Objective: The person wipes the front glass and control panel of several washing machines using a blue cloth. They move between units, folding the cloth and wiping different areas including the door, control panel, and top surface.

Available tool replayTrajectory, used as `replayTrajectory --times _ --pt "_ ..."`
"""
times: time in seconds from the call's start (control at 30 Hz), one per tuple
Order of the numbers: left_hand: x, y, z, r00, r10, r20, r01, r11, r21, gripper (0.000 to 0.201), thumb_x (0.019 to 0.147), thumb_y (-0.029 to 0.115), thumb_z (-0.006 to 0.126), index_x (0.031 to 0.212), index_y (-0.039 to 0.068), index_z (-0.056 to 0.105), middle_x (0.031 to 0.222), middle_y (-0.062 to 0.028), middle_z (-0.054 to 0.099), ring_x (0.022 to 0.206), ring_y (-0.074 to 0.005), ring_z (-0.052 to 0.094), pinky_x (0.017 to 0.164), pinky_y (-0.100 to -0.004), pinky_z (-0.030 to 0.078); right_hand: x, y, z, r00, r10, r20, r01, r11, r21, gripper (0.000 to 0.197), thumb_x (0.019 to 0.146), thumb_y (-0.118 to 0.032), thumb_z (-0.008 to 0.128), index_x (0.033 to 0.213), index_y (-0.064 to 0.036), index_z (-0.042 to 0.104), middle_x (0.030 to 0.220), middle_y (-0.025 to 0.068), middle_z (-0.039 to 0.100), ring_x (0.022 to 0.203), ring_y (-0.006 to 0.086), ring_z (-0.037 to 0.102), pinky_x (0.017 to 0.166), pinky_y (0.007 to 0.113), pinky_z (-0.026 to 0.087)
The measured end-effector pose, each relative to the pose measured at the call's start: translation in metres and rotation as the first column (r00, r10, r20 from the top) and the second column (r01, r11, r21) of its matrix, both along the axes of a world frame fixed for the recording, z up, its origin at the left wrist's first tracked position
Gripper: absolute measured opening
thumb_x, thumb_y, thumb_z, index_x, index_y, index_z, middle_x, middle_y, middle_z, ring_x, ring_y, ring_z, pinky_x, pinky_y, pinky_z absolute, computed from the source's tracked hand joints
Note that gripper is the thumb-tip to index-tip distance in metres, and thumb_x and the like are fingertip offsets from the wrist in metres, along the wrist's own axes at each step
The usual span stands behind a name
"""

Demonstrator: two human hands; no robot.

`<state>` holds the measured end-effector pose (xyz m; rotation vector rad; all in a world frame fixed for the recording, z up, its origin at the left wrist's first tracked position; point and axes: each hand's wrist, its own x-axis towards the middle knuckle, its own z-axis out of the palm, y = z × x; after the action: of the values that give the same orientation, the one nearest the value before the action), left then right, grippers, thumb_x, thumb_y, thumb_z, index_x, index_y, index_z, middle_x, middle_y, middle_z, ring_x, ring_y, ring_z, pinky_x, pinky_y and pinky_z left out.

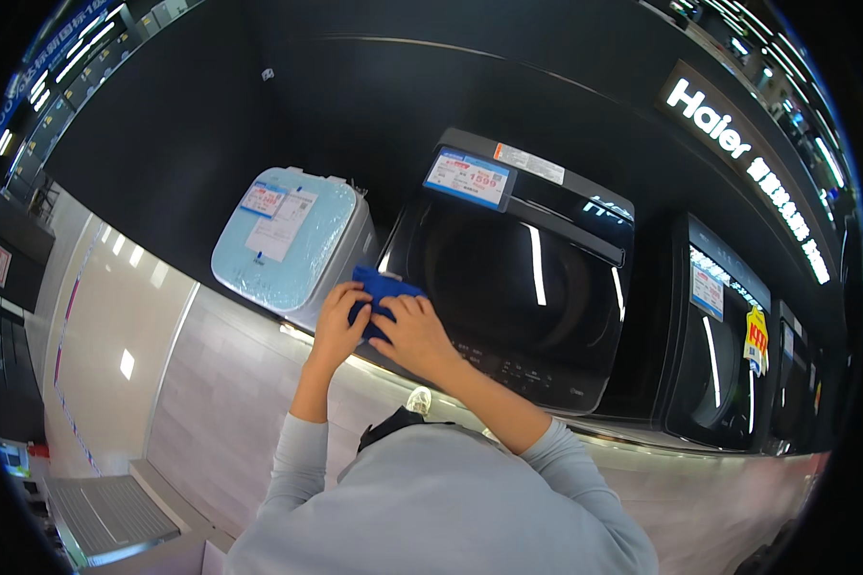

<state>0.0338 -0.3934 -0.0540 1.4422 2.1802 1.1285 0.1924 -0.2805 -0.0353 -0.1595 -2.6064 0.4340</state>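
Both my hands are on a bunched blue cloth (382,285), held over the gap between two washing machines. My left hand (336,324) grips its left side with bent fingers. From the right, my right hand (414,335) has its fingers curled onto the cloth's lower edge. To the left stands a small washing machine with a light blue, film-wrapped lid (297,259), bearing a price tag and a paper sheet. Close by my right hand is a larger black top-loading washing machine (508,278) with a glossy lid and a price tag (470,179) at its back.
Farther right stand more dark washing machines (714,355), one with a yellow tag (756,340). A dark wall (374,96) with a lit sign (710,120) rises behind. The machines rest on a lit-edged platform above a wood-look floor (221,383). A grey ridged panel (110,513) lies lower left.
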Motion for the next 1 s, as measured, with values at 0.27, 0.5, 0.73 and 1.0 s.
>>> replayTrajectory --times 0.27,0.5,0.73,1.0 --pt "0.009 -0.006 -0.047 0.996 0.000 -0.086 0.011 0.993 0.119 0.061 0.091 0.009 0.047 0.148 0.000 0.030 0.155 -0.0296 0.018 0.141 -0.0456 0.025 0.115 -0.0492 0.023 -0.013 -0.018 -0.018 0.992 -0.124 0.006 0.123 0.987 0.107 0.042 0.080 -0.029 0.067 0.116 -0.0082 0.064 0.105 0.0059 0.059 0.102 0.0222 0.053 0.091 0.040 0.039" --pt "0.044 -0.009 -0.039 0.947 0.025 -0.319 -0.051 0.996 -0.072 0.062 0.094 0.019 0.045 0.148 -0.006 0.026 0.155 -0.0326 0.016 0.145 -0.0472 0.015 0.114 -0.0618 0.010 0.015 -0.023 -0.021 0.989 -0.151 -0.002 0.150 0.981 0.125 0.039 0.081 -0.027 0.066 0.115 -0.0076 0.064 0.103 0.0047 0.061 0.097 0.0194 0.055 0.087 0.037 0.042" --pt "0.107 -0.005 -0.033 0.950 0.007 -0.311 -0.057 0.987 -0.152 0.063 0.093 0.020 0.048 0.145 -0.009 0.027 0.153 -0.0355 0.016 0.144 -0.0494 0.013 0.111 -0.0684 0.003 0.070 -0.020 -0.017 0.986 -0.163 0.031 0.159 0.981 0.115 0.038 0.082 -0.025 0.065 0.115 -0.0073 0.063 0.104 0.0041 0.062 0.096 0.0186 0.056 0.084 0.035 0.042" --pt "0.197 0.017 -0.043 0.963 0.005 -0.270 -0.030 0.996 -0.086 0.067 0.092 0.028 0.052 0.144 -0.009 0.031 0.151 -0.0374 0.018 0.142 -0.0504 0.017 0.109 -0.0699 0.004 0.161 -0.001 -0.009 0.978 -0.199 0.066 0.195 0.978 0.073 0.041 0.080 -0.024 0.067 0.118 -0.0096 0.064 0.103 0.0039 0.061 0.096 0.0199 0.057 0.087 0.036 0.042"
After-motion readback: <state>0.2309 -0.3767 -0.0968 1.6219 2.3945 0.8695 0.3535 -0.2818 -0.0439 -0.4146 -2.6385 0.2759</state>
